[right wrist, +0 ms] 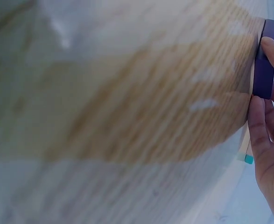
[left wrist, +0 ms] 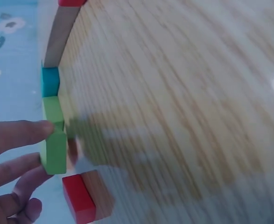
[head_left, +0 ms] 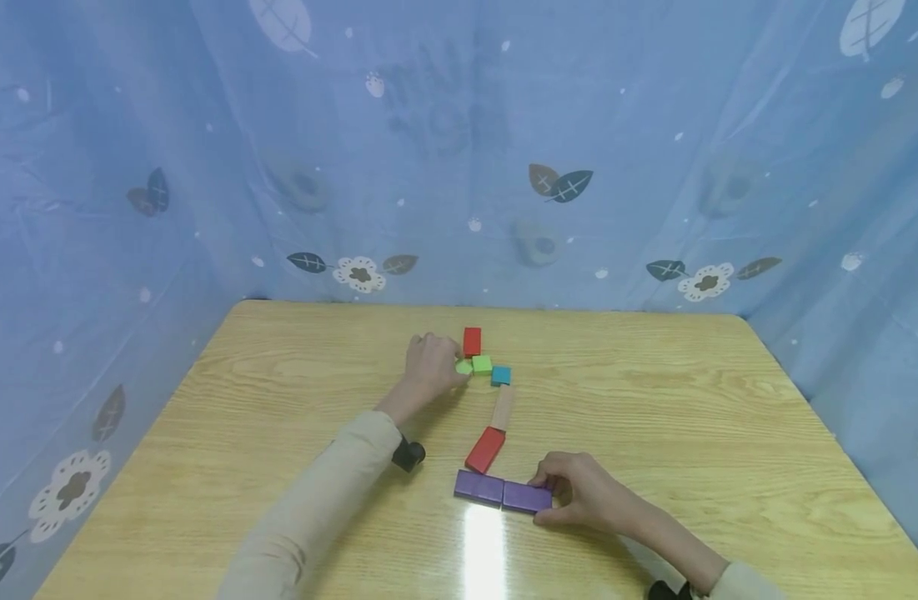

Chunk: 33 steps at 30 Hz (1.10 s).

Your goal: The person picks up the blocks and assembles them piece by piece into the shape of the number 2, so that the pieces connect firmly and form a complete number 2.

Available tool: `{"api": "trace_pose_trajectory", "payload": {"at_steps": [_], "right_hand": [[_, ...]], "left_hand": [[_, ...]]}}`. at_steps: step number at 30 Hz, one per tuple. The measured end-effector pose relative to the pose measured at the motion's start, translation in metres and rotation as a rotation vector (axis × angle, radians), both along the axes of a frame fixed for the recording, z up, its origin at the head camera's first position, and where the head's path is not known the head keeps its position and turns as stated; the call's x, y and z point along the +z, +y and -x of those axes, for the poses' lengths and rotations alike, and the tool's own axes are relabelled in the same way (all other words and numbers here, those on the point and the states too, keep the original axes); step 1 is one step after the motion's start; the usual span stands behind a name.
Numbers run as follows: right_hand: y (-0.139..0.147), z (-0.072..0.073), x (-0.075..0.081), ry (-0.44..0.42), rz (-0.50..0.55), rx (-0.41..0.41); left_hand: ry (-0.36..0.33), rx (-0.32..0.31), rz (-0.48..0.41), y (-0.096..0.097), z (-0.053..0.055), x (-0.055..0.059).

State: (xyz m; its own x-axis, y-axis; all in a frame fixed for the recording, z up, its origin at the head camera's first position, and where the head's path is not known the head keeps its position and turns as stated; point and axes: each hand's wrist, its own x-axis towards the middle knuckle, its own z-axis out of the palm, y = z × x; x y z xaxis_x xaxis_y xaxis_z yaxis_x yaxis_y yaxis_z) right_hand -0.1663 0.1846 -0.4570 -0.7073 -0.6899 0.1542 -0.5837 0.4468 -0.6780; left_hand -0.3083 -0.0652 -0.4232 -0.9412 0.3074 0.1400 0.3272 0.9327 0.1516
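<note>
Pinching left green block (head_left: 464, 367) with left hand (head_left: 432, 367), far out on tabletop (head_left: 654, 392); gripping right purple block (head_left: 526, 497) with right hand (head_left: 582, 493), nearer, long axis crosswise, apparently abutting left purple block (head_left: 479, 488).

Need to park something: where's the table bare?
Bare: right of the blue block and plain plank, to the table edge; left of the left grip. Crowded: from the green block in the left grip to the purple block in the right grip.

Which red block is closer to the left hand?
The far red block, just beyond the green blocks. The other red block lies beside the purple blocks, clearly farther from the left hand.
</note>
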Motion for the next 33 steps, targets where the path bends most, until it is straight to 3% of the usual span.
{"api": "trace_pose_trajectory", "payload": {"at_steps": [16,22,29,33], "right_hand": [[0.001,0.0,0.001,-0.019,-0.001,-0.002],[0.002,0.0,0.002,-0.024,-0.009,-0.007],[0.002,0.001,0.0,-0.03,-0.011,-0.013],[0.002,0.001,-0.003,-0.046,-0.015,-0.024]], "left_hand": [[-0.005,0.025,0.018,0.0,0.002,-0.004],[-0.052,0.029,-0.027,-0.002,0.002,-0.002],[-0.125,0.042,-0.243,-0.029,0.012,0.012],[-0.205,-0.031,-0.438,-0.052,0.02,0.015]]}}
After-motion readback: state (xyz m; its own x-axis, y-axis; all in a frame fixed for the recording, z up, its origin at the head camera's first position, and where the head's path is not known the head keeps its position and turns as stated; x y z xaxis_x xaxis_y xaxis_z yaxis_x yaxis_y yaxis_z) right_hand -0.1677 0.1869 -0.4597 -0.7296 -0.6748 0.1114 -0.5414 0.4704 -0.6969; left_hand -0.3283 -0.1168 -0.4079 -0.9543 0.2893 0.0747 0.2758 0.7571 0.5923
